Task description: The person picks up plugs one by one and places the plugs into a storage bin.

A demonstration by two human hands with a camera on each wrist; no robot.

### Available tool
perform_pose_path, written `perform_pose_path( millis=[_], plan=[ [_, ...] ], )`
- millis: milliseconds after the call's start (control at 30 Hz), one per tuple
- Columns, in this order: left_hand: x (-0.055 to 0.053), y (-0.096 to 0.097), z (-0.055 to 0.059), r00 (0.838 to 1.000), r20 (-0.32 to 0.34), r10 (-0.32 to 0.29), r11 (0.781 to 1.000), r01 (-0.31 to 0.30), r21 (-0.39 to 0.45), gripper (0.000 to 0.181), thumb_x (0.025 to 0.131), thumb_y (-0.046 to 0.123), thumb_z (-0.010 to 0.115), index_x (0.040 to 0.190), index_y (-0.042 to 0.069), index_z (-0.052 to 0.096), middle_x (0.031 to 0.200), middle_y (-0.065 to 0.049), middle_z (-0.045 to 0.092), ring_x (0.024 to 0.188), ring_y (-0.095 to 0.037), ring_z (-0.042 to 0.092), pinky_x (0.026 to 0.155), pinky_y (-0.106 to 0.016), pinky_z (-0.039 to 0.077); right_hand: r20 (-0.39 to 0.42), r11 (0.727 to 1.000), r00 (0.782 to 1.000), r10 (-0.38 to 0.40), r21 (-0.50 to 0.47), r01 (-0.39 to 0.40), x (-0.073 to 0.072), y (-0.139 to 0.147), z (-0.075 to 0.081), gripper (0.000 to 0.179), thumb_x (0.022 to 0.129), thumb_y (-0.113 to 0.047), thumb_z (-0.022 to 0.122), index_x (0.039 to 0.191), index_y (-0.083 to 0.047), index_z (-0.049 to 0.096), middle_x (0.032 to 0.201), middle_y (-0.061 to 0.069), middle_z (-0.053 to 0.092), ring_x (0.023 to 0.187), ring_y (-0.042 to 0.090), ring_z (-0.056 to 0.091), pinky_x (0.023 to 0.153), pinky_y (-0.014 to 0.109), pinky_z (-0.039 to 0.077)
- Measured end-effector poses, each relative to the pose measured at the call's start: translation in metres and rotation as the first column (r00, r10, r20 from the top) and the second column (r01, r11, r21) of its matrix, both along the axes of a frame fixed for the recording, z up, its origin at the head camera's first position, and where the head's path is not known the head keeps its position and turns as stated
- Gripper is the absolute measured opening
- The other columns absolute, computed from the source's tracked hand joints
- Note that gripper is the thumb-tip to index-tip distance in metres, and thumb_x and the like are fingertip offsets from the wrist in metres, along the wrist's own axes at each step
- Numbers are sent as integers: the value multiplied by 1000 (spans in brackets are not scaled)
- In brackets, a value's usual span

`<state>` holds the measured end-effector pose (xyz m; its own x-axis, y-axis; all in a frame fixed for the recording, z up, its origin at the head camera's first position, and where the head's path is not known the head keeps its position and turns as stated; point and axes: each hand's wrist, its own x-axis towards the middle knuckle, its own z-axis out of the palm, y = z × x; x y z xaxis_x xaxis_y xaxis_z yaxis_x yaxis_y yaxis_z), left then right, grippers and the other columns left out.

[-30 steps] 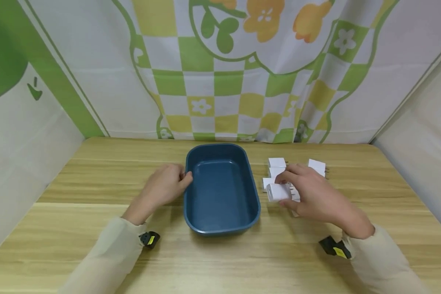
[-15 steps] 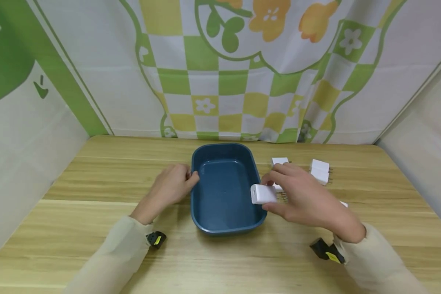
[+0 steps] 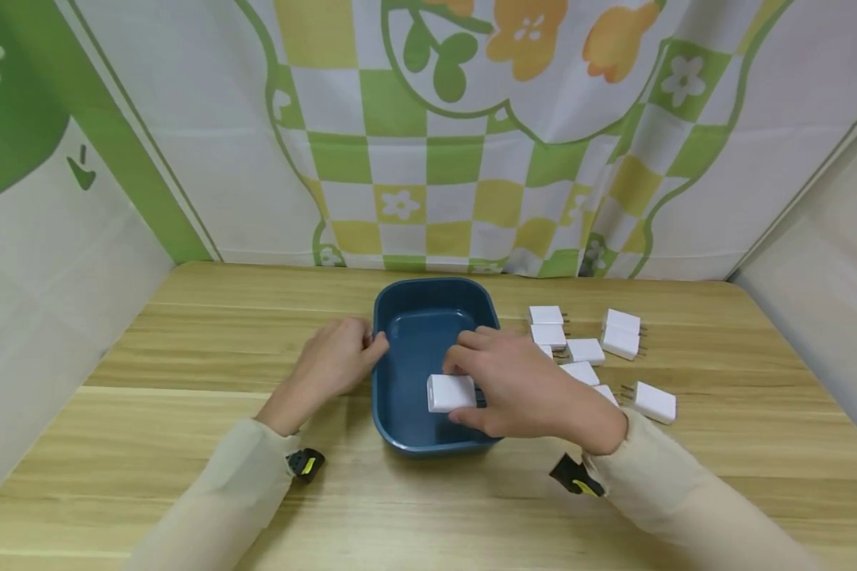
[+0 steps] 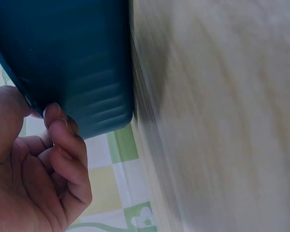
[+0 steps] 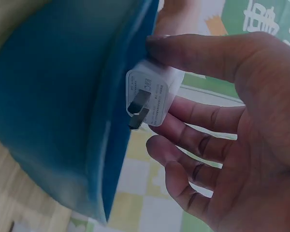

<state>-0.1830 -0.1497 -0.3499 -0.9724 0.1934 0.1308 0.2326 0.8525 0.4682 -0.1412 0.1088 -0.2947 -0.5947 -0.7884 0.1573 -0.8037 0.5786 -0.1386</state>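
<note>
1. Head view, and here's the white charger (image 3: 448,393), poised over the inside of the blue bin (image 3: 428,451), gripped by the right hand (image 3: 517,385)!
2. Look at that hold: thumb on one side, fingertips on the other, a neat pinch, with the lower fingers curled loosely, off the body.
3. Over to the left hand (image 3: 328,357): fingers bent, pinching the bin's near-left rim, thumb over the edge.
4. Handling, by my reckoning: light, hard-shelled, stiff, no give whatsoever. That smooth casing could slip a little, so take it across the two broad sides.
5. Keep clear of the prongs (image 5: 139,108); they look the likeliest part to catch or bend. Fragile otherwise? I'd judge not.
6. What a tidy little block: white, rounded corners, a slot-like port on the end facing left, small grey print around two flat metal blades at the other.
7. And on the wooden table (image 3: 207,349), right of the bin, lie other chargers (image 3: 655,402), white too, several side by side, one apart.
</note>
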Motion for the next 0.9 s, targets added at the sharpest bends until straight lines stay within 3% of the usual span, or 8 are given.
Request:
perform_pose_path(
  millis=[433, 900],
  plan=[
    [0, 0, 0, 1000, 13, 3, 1000, -3, 10, 45, 98, 25, 57, 56, 14, 43, 51, 3, 39, 47, -17, 41, 47, -30, 28, 57, 990, 998, 20, 138, -28, -6, -26, -15, 36, 81, -41, 84, 103, -16, 70, 95, -5, 60, 84, 14, 55, 74, 34, 48],
    [1, 1, 1, 1000, 15, 16, 1000, -16, 5, 45, 97, 27, 56, 56, 15, 42, 50, 3, 37, 46, -16, 38, 46, -29, 26, 146, 983, 989, 22, 178, -48, -11, -44, -26, 31, 80, -38, 86, 99, -17, 71, 90, -7, 58, 80, 12, 55, 67, 29, 47]
  ],
)
